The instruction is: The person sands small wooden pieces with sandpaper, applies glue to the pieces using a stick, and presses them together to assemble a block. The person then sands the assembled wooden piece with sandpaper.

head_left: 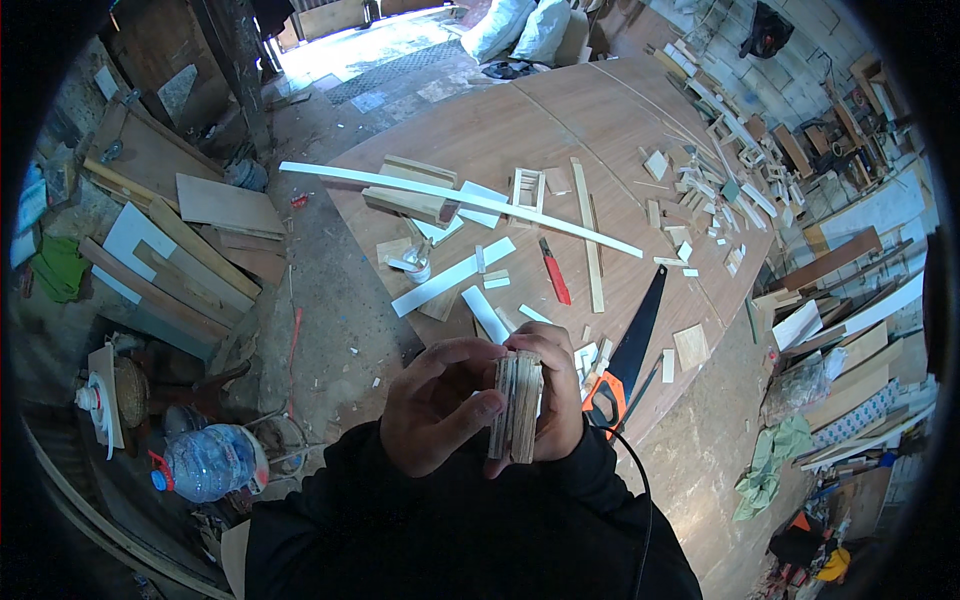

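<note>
Close to my body, both hands hold a small stack of plywood pieces (523, 405), its layered edges facing up toward me. My left hand (437, 408) is closed on the stack's left side, thumb across its edge. My right hand (562, 395) wraps the right side, with fingers over the far end. Just beyond lie a handsaw (634, 335) with an orange handle, several white-faced strips (455, 276) and a red utility knife (554, 272). Past them, a long white strip (460, 205) rests across a small wooden frame (410, 189).
The wide brown table (640, 110) carries a heap of small offcuts (715, 190) at its far right and a glass jar (417, 263) near its left edge. Boards (170, 275) lean at left, above a large water bottle (210, 465). More planks (860, 370) stand along the right wall.
</note>
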{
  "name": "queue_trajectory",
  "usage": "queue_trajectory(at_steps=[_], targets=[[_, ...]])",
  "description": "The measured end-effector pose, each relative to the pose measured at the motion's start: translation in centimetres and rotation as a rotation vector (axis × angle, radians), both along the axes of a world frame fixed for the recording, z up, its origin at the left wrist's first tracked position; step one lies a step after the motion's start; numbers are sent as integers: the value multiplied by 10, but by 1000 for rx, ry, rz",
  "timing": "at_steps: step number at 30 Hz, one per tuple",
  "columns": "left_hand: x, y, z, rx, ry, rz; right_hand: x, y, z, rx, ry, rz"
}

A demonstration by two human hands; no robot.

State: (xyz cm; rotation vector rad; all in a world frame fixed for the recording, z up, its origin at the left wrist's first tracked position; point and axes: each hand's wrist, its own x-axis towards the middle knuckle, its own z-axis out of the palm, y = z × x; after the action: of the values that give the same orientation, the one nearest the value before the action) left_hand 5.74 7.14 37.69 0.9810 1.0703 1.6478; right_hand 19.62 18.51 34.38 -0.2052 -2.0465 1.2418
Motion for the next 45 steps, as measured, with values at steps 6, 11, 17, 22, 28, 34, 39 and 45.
queue_trajectory(at_steps=[6, 11, 17, 22, 28, 34, 39, 45], targets=[[-1, 0, 2, -21, 9, 0, -2, 3, -4, 40, -8, -6], [-1, 4, 1, -10, 29, -5, -2, 5, -4, 26, 5, -5], [-1, 7, 2, 1, 42, -4, -2, 6, -3, 6, 18, 1], [-1, 8, 1, -7, 22, -8, -3, 8, -6, 13, 26, -5], [1, 8, 2, -23, -18, -7, -3, 7, -8, -18, 6, -12], [2, 9, 3, -10, 0, 10, -4, 8, -10, 12, 10, -28], [2, 9, 4, -14, 28, 2, -5, 8, -6, 38, 26, -32], [4, 9, 4, 11, 56, 20, -4, 7, -9, 24, 49, -22]])
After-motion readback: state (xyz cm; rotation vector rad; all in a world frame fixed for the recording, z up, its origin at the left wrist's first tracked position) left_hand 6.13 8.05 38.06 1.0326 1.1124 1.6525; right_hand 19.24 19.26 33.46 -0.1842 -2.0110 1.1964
